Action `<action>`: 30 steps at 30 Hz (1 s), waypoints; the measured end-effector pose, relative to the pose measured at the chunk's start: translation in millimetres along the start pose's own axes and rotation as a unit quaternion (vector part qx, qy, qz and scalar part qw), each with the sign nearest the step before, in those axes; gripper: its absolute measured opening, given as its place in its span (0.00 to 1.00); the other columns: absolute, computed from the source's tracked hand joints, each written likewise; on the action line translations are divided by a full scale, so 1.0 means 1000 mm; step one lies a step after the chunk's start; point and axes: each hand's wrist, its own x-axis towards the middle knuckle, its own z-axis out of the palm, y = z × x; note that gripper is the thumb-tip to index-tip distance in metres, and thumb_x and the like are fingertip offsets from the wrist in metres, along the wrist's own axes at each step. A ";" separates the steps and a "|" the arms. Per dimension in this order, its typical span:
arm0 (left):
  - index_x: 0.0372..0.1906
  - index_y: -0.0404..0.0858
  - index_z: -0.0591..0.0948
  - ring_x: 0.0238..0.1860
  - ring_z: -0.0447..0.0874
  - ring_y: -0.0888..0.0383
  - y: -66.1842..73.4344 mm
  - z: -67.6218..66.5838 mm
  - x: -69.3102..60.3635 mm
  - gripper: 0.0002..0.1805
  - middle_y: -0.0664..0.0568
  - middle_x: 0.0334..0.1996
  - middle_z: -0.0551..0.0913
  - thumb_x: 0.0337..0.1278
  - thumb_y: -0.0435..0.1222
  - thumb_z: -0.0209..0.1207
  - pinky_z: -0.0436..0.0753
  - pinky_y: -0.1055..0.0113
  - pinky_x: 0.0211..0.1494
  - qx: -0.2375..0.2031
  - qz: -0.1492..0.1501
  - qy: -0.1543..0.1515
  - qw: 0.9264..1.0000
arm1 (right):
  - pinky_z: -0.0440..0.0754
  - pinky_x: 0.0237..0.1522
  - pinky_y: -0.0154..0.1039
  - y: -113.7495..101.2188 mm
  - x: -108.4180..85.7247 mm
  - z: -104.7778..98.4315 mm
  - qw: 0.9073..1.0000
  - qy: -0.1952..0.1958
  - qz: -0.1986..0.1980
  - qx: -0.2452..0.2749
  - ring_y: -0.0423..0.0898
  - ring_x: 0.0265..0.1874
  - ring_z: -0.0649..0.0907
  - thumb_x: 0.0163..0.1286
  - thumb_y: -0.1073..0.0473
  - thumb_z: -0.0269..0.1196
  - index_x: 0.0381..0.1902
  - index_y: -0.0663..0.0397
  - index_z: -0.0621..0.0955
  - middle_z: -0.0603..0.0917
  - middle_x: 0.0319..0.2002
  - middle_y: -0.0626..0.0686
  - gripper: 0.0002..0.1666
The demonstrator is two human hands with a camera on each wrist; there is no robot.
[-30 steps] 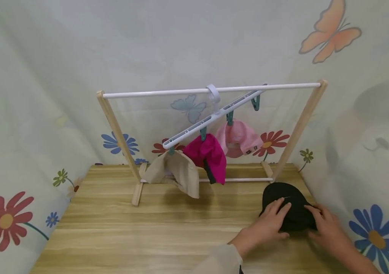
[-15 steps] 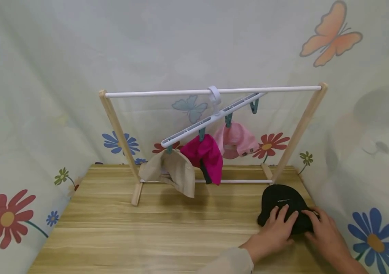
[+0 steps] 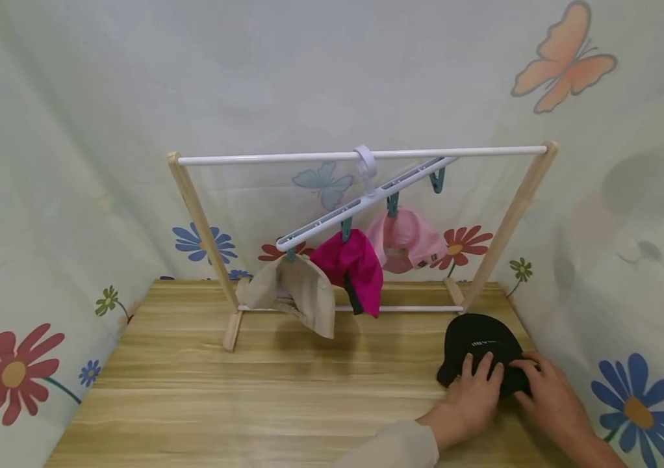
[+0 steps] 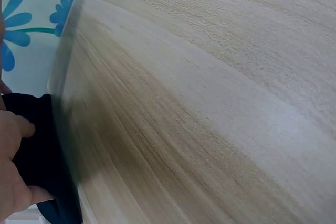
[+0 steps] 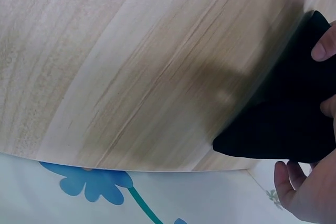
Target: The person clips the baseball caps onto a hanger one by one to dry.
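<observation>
A black cap (image 3: pixel 478 341) with small pale lettering on its front lies at the right side of the table. My left hand (image 3: pixel 469 396) holds the cap's near side with bent fingers. On its right side my right hand (image 3: pixel 551 393) grips it. The left wrist view shows a thumb and finger on the black cloth (image 4: pixel 44 150). In the right wrist view the cap (image 5: pixel 278 129) shows its dark edge, with the right thumb (image 5: pixel 324 45) against it. Some fingertips are hidden behind the cap.
A wooden-legged rack (image 3: pixel 507 227) carries a white hanger (image 3: pixel 332 221) at a slant. Clipped to it are a beige hat (image 3: pixel 308 292), a magenta cap (image 3: pixel 355 260) and a pink cap (image 3: pixel 408 234). One green clip (image 3: pixel 437 181) holds nothing. Printed cloth walls surround the table (image 3: pixel 221 403).
Both hands have shifted slightly on the cap, the left one rightward and the right one a little left. The cap has turned, so its lettering shows more. The hanging hats sway slightly.
</observation>
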 end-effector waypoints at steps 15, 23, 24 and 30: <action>0.74 0.61 0.67 0.72 0.66 0.59 -0.004 0.004 0.004 0.28 0.68 0.77 0.58 0.72 0.51 0.57 0.86 0.68 0.42 0.026 0.001 -0.011 1.000 | 0.74 0.50 0.66 -0.003 0.005 0.001 0.998 0.040 -0.049 0.006 0.70 0.51 0.77 0.39 0.71 0.81 0.40 0.63 0.84 0.77 0.54 0.70 0.27; 0.75 0.62 0.66 0.73 0.64 0.61 -0.005 0.003 0.006 0.27 0.68 0.77 0.57 0.76 0.50 0.53 0.86 0.69 0.45 0.026 0.011 -0.025 0.999 | 0.76 0.47 0.61 -0.002 0.004 0.004 0.994 0.064 -0.082 0.017 0.65 0.52 0.77 0.36 0.77 0.79 0.40 0.64 0.84 0.79 0.52 0.66 0.28; 0.75 0.62 0.66 0.74 0.64 0.61 -0.005 0.002 0.006 0.27 0.69 0.78 0.57 0.76 0.50 0.53 0.86 0.69 0.46 0.026 0.010 -0.028 0.999 | 0.77 0.47 0.61 -0.002 0.004 0.004 0.994 0.063 -0.083 0.017 0.65 0.52 0.77 0.36 0.77 0.79 0.41 0.65 0.84 0.80 0.53 0.66 0.28; 0.75 0.64 0.65 0.75 0.61 0.64 -0.007 -0.002 0.006 0.29 0.71 0.78 0.54 0.73 0.51 0.56 0.86 0.65 0.47 0.023 0.004 -0.048 0.999 | 0.79 0.47 0.64 -0.003 0.002 0.004 0.996 0.050 -0.069 0.018 0.67 0.54 0.78 0.39 0.76 0.79 0.46 0.66 0.83 0.80 0.55 0.67 0.32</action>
